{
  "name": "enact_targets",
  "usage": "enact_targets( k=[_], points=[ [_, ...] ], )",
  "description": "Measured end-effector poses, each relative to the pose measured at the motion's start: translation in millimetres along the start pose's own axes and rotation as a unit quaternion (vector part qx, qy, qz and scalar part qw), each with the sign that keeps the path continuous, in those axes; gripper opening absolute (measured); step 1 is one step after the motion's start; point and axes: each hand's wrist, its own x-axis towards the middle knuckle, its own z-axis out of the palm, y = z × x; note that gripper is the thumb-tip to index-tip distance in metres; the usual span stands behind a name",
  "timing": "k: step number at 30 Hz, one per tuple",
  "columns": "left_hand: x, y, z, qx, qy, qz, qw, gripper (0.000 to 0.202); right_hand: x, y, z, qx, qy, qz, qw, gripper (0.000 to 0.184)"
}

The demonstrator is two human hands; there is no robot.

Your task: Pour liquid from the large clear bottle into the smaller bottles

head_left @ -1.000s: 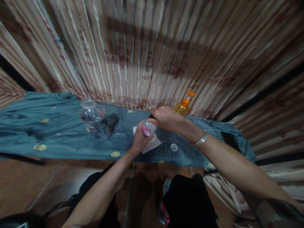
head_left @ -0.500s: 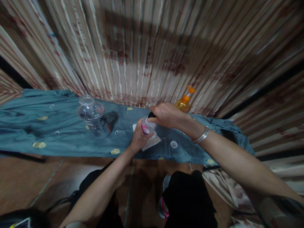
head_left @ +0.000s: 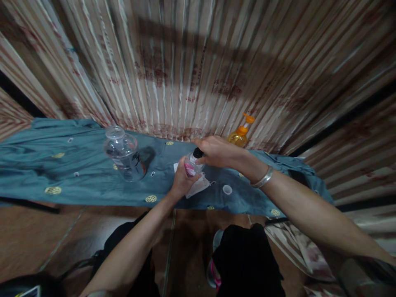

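A small clear bottle point(head_left: 192, 166) with a pink label stands tilted over a white cloth-like piece point(head_left: 198, 186) at the middle of the table. My left hand point(head_left: 183, 178) is wrapped round its body from the near left. At the bottle's top sits a black cap point(head_left: 197, 153). My right hand point(head_left: 216, 152) reaches in from the right, with thumb and forefinger on either side of the cap. How firmly these fingers press on it is hard to see. Close by on the right lies a small white round lid point(head_left: 227, 189).
A large clear plastic jar point(head_left: 125, 159) stands to the left on the teal tablecloth point(head_left: 89, 165). Behind my right hand is a pump bottle point(head_left: 238, 137) with amber liquid. A dark flat object point(head_left: 298, 177) lies far right. A patterned curtain point(head_left: 192, 66) hangs behind the table.
My right thumb and forefinger have shifted and spread a little, so more of the black cap shows. My left hand keeps its hold on the bottle. The view has moved slightly.
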Motion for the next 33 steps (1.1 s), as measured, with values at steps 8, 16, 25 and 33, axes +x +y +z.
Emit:
enact_targets(
  k=[8,16,25,33],
  points=[
    [0,-1,-1.5,0.003,0.000,0.009,1.000,0.090,3,-1,-2,-0.037,-0.022,0.012,0.999,0.032],
    [0,-4,-0.6,0.010,0.002,0.017,1.000,0.089,2,6,1,0.007,-0.011,-0.020,1.000,0.034],
    [1,-6,-0.3,0.016,0.005,0.020,1.000,0.089,1,-3,-6,-0.019,-0.018,0.043,0.999,0.042],
    [1,-5,0.4,0.013,0.004,0.014,1.000,0.090,3,-2,-2,-0.035,-0.018,0.017,0.999,0.034]
  ],
)
